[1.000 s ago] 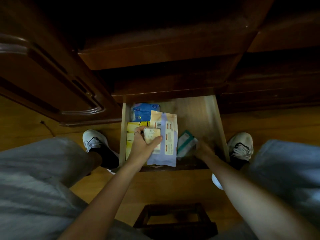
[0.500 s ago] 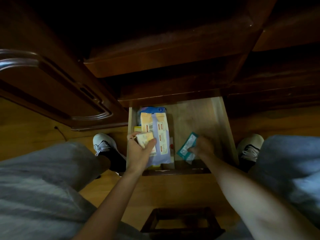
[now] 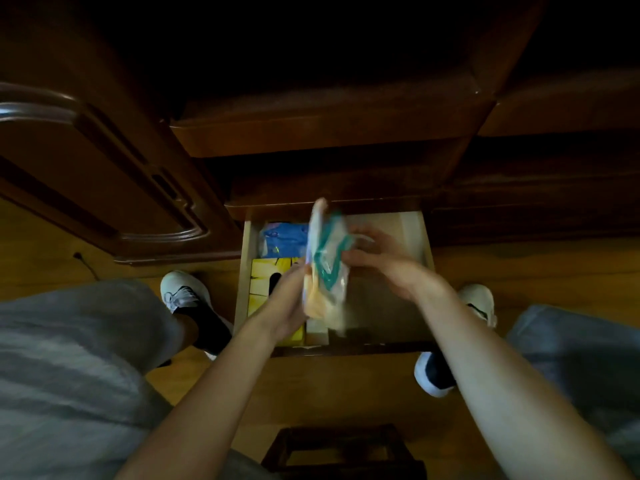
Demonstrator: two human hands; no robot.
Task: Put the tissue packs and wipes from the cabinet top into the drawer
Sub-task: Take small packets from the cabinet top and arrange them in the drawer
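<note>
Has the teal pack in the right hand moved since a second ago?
Yes. The teal pack has gone from the drawer floor's right part up and left, against the packs held by the left hand.

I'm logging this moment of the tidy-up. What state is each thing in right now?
drawer: pulled open
blue pack: lying in the drawer's back left corner
yellow pack: lying flat in the drawer
teal-edged pack: raised over the drawer, blurred
left hand: holding the raised packs
right hand: touching the teal-edged pack; grip blurred
cabinet door: swung open
</note>
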